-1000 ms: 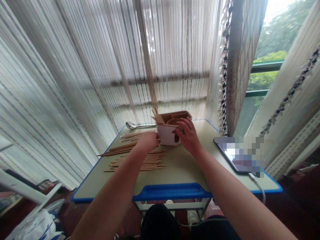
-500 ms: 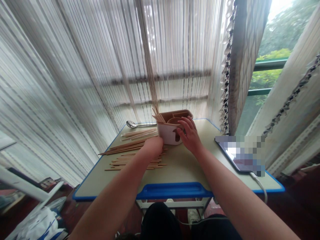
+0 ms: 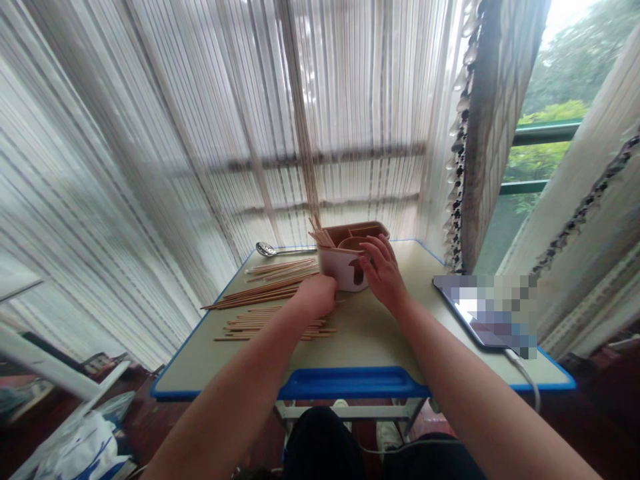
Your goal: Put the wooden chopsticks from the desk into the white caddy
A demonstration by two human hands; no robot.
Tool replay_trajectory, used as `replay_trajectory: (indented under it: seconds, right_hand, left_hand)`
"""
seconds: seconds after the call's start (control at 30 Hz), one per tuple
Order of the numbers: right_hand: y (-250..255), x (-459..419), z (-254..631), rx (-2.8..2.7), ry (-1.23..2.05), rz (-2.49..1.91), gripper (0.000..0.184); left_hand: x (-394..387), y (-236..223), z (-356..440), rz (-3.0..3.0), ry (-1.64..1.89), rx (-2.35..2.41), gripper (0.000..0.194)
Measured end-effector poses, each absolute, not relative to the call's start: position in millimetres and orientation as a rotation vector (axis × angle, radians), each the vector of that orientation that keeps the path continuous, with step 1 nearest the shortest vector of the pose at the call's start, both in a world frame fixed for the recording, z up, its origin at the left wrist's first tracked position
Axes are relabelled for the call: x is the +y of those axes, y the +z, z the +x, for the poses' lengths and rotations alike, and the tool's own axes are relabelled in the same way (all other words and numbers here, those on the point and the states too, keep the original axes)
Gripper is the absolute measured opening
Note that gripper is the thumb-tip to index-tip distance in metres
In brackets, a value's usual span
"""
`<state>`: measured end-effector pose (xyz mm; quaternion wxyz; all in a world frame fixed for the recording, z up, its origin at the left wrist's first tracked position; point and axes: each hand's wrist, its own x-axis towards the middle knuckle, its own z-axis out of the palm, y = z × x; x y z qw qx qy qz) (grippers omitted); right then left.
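Note:
A white utensil holder (image 3: pixel 338 268) with a brown divided inside stands at the far middle of the table, several thin wooden sticks (image 3: pixel 323 235) upright in its left compartment. My right hand (image 3: pixel 384 270) rests on its right front corner, fingers over the rim and thumb against the front wall. Just in front of the holder, my left hand (image 3: pixel 320 295) is closed low over the table, its fingertips hidden. Beside it, long dark chopsticks (image 3: pixel 250 294) lie at a slant. Paler chopsticks (image 3: pixel 260 327) lie nearer, partly under my left forearm. Wrapped sticks (image 3: pixel 280 269) lie behind.
A metal slotted spoon (image 3: pixel 267 249) lies at the back left. On the right side of the table (image 3: pixel 370 350) is a tablet (image 3: pixel 473 317) with a white cable (image 3: pixel 525 370). A blue tray edge (image 3: pixel 355 382) runs along the front. Curtains (image 3: pixel 350 100) hang behind.
My left hand has shifted slightly down and right, away from the holder's front wall. My right hand stays on the holder. The whole view has moved a little.

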<state>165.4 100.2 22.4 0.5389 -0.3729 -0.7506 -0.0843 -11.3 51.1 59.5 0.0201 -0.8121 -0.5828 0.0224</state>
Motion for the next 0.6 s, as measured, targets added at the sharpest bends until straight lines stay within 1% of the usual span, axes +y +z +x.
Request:
replay_trajectory:
  seconds: [0.13,0.27,0.37,0.47,0.53,0.6]
  right_hand:
    - [23,101,166,-1.785,-0.211,-0.877,0.033]
    - [22,102,166,-1.79,-0.219,-0.873,0.033]
    - [21,103,166,-1.785,-0.223,-0.865,0.033]
    - [21,103,165,-1.781,-0.217,-0.861,0.032]
    - [21,103,165,-1.782,-0.214,-0.859,0.032]
    - [21,103,165,-1.782,-0.215,-0.855,0.031]
  left_hand:
    - [47,71,-13,-2.765,-0.253,-1.48,0.018]
    - [38,88,-18,-2.91,-0.784,-1.16,0.019]
    - [34,97,-23,-2.961,-1.268,-1.135,0.018]
    - [32,103,-26,-2.962,-1.855,-1.105,0.02]
    - [31,106,-27,-2.872,-2.29,-1.025,0.02]
    - [30,109,-26,-2.721,-2.649,-0.928,0.018]
